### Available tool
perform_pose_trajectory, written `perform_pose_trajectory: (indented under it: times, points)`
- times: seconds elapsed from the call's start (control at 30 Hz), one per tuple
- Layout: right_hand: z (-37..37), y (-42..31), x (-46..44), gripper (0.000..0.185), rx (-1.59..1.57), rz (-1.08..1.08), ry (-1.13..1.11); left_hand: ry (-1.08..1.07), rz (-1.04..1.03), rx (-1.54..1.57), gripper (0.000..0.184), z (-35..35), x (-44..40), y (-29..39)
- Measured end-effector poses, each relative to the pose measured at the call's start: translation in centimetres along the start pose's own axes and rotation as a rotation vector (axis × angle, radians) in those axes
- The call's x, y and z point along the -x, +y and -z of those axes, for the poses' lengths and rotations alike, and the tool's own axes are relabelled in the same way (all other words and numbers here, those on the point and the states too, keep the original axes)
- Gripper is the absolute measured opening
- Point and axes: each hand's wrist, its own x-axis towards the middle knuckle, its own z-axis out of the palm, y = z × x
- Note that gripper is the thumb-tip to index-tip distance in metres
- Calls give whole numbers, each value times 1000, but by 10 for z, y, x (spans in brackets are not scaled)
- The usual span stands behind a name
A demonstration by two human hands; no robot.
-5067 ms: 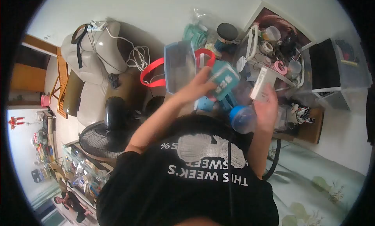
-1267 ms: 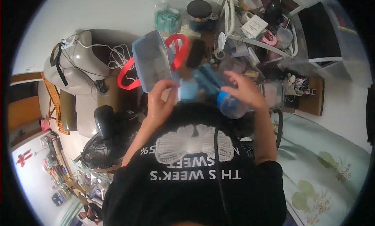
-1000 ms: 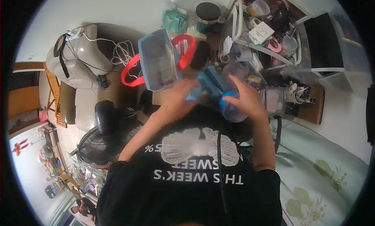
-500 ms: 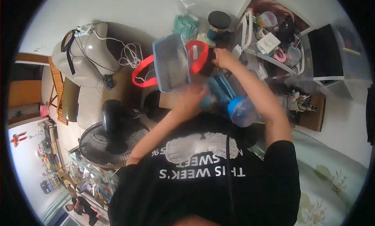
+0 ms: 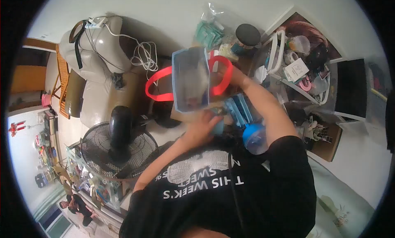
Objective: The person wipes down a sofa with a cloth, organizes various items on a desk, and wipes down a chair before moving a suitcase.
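A translucent bag with light-blue edging [image 5: 190, 79] stands open in front of me, with a red handle [image 5: 158, 85] on its left and another on its right. My left hand [image 5: 201, 129] is just below the bag, its fingers closed around a small, shiny dark-greenish item [image 5: 218, 110] too blurred to name. My right hand [image 5: 235, 75] is behind the right red handle, and its fingers are mostly hidden. Close to my left hand is a blue slatted plastic piece [image 5: 238, 109]. Below that lies a clear container with a blue lid [image 5: 255, 139].
A black fan [image 5: 119, 147] stands at left, before a grey sofa [image 5: 96, 90] with white cables [image 5: 144, 59]. At right is a white basket of odds and ends [image 5: 302, 69]. A dark-lidded jar [image 5: 247, 36] and green packets [image 5: 209, 34] are at the back. Another person [image 5: 78, 207] is far left.
My left hand has moved slightly down, and a small shiny item now shows in its fingers. My right hand has gone lower, behind the red handle. The whole view has shifted a little.
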Motion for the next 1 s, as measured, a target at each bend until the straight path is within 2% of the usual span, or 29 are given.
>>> perform_pose_trajectory:
  times: [0.03,0.17,0.3,0.37,0.4,0.47,0.5,0.57,0.6,0.67,0.7,0.77,0.83,0.9,1.0]
  points:
    - [-1,3,2,37,56,69,-46,-5,9,-10,81,3,-2,0]
    - [-16,3,11,34,274,75,-106,-17,26,-23,81,4,-7,-3]
    - [4,1,9,33,162,101,-135,-53,-4,-64,81,4,-10,-7]
    - [81,-13,8,33,-290,-121,-143,-13,-48,-51,82,0,-10,-9]
    - [111,-21,3,33,-286,-121,-149,-10,-50,-45,82,-1,-11,-10]
    - [159,-38,-5,39,-807,-671,11,9,-73,-18,81,-1,-13,-12]
    - [172,-42,-1,39,-799,-670,10,16,-76,-16,81,-1,-13,-13]
    - [200,-41,14,53,-743,-505,377,26,-84,-30,81,-1,-18,-15]
    - [219,-39,25,53,-727,-507,385,34,-100,-34,81,1,-20,-15]
    - [254,-36,50,66,-1338,-506,494,4,-77,-82,78,2,-23,-11]
    - [263,-38,61,66,-1319,-525,511,-2,-105,-81,78,2,-26,-10]
    - [277,-45,85,69,-1820,-438,730,-8,-153,-32,76,3,-29,-9]
    - [289,-51,106,70,-1823,-450,764,-10,-191,-58,74,4,-31,-5]
    - [300,-64,121,70,-1880,-257,802,-16,-222,-89,73,6,-34,-3]
    - [311,-81,143,73,-1876,-275,859,-7,-242,-101,73,6,-35,-2]
